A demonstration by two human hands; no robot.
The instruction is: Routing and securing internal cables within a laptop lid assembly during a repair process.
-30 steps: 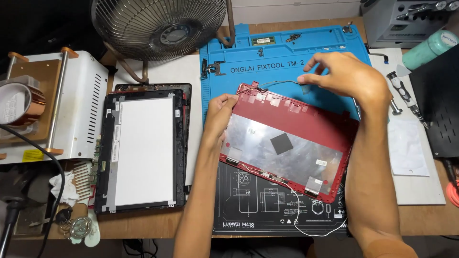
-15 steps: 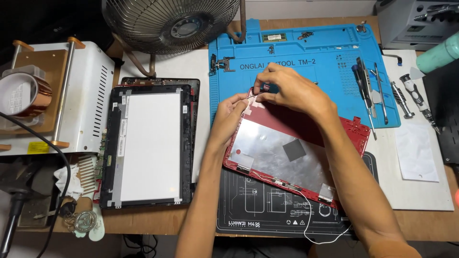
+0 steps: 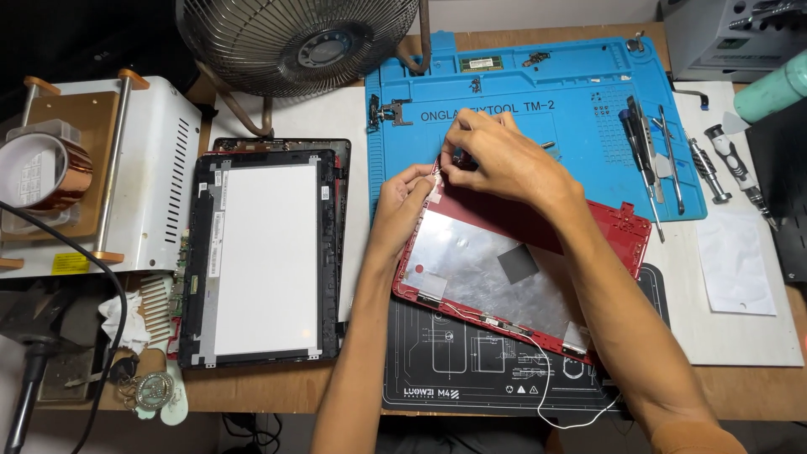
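Both hands meet at the upper left corner of the red laptop lid: the left hand steadies its edge, the right hand pinches something small there. The lid lies inside-up, foil-lined, across the blue mat and black mat on the worktop. A bare screen panel lies just left; screwdrivers lie right.

We have brought our right hand from the far top edge of the red laptop lid over to its top left corner. It now meets our left hand there, fingertips pinching together.
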